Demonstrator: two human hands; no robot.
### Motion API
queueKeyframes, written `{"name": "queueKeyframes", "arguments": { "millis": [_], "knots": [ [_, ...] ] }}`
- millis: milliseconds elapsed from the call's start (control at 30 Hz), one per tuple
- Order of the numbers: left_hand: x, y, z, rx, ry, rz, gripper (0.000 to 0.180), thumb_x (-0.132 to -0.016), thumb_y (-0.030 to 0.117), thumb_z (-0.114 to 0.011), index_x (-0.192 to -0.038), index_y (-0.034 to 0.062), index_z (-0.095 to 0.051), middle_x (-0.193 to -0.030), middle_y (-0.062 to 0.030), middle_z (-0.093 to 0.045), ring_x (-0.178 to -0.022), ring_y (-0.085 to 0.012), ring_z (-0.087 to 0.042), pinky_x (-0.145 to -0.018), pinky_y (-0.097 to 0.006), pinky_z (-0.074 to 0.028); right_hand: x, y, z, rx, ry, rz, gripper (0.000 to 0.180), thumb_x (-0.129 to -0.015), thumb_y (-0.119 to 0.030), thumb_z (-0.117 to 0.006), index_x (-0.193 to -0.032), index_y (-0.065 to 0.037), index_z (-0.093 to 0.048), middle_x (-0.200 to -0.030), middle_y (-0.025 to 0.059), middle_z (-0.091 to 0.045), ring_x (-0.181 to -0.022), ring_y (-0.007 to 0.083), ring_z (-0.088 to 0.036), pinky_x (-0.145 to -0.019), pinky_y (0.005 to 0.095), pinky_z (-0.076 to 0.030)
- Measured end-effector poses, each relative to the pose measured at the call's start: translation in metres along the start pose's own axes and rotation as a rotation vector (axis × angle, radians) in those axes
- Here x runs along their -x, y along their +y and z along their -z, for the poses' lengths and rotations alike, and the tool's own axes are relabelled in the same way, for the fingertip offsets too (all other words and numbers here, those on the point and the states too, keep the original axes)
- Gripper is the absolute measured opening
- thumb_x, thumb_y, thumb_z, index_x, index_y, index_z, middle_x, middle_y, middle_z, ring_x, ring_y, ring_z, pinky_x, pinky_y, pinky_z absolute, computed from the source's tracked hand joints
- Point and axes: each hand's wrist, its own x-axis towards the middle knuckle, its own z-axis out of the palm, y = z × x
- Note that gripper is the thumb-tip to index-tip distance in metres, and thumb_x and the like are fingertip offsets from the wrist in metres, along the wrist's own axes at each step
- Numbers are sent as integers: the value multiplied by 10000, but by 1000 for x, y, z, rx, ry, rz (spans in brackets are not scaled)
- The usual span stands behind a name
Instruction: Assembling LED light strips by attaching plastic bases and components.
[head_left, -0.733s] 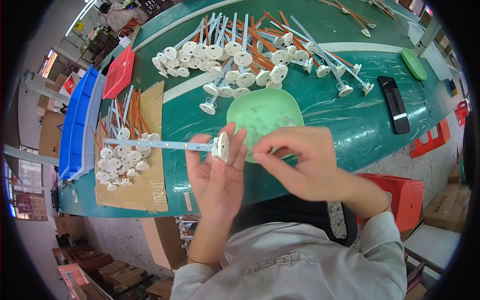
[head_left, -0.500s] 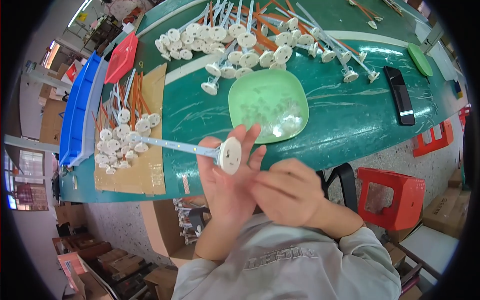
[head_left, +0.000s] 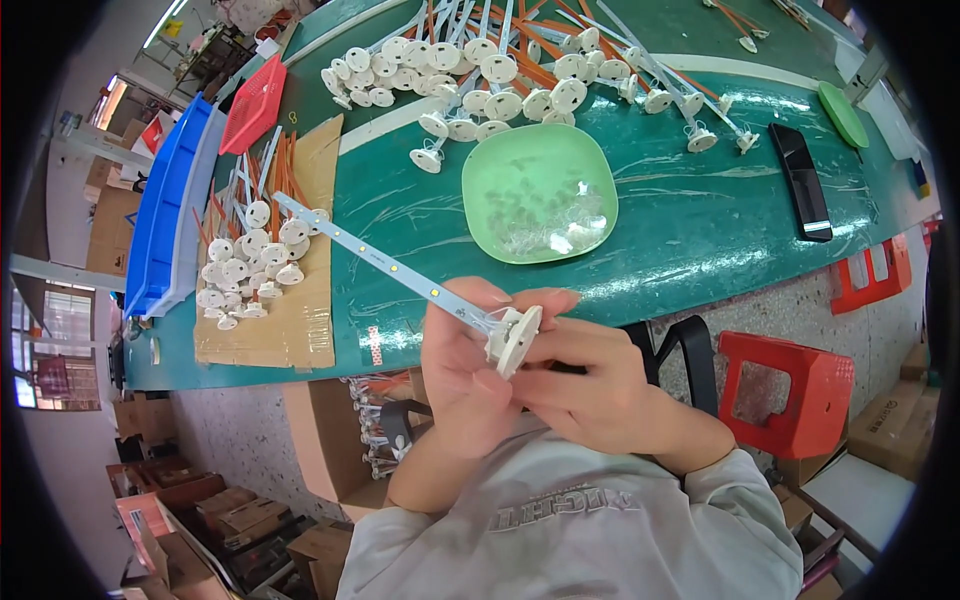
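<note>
Above my lap, my left hand (head_left: 458, 390) grips an LED strip lamp piece (head_left: 400, 271) by its round white disc end (head_left: 520, 341). The pale strip, dotted with small yellow LEDs, slants up and left over the table. My right hand (head_left: 598, 388) is closed, fingertips against the disc's right face; whatever they pinch is hidden. Beyond both hands, a light green dish (head_left: 520, 150) holds many small clear pieces. Left of it, strips with white discs (head_left: 235, 270) lie heaped on flat cardboard (head_left: 312, 335). More disc-ended strips (head_left: 498, 68) lie along the far side.
A black phone (head_left: 802, 185) and a second green dish (head_left: 842, 115) lie at the right. Blue (head_left: 165, 215) and red trays (head_left: 252, 105) stand at the left. Red stools (head_left: 790, 390) and a black chair arm (head_left: 692, 370) are beside me; an open carton (head_left: 325, 440) is below the table edge.
My right hand has come up to the disc. My left hand has turned the piece, so the disc now faces right and the strip's far end points higher. The view has shifted slightly.
</note>
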Motion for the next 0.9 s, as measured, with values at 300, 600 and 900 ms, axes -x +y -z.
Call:
{"name": "queueKeyframes", "arguments": {
  "millis": [300,600,900],
  "knots": [
    [5,-1,11,53,-138,-137,529,-903,502,-610,-1249,186,-365,-1338,-64,-534,-1141,-271,-539,-921,-406,-431,19,2,-9,119,179,199,237,-615,59,-720,-846,7,-700,-821,114,-672,-670,243,-662,-552,294,-537],
    [19,-12,15,-44,47,-219,537,-838,240,-759,-1210,133,-387,-1293,-255,-539,-1102,-374,-604,-961,-469,-478,-4,-13,12,33,209,40,193,-666,87,-714,-842,15,-682,-733,117,-667,-604,239,-650,-551,301,-533],
    [23,-17,26,-56,-60,-201,528,-823,143,-767,-1147,128,-351,-1289,-276,-523,-1145,-383,-585,-987,-493,-485,-1,-6,0,-102,262,17,189,-645,93,-701,-820,30,-672,-734,131,-666,-569,236,-636,-532,281,-516]
  ]
}}
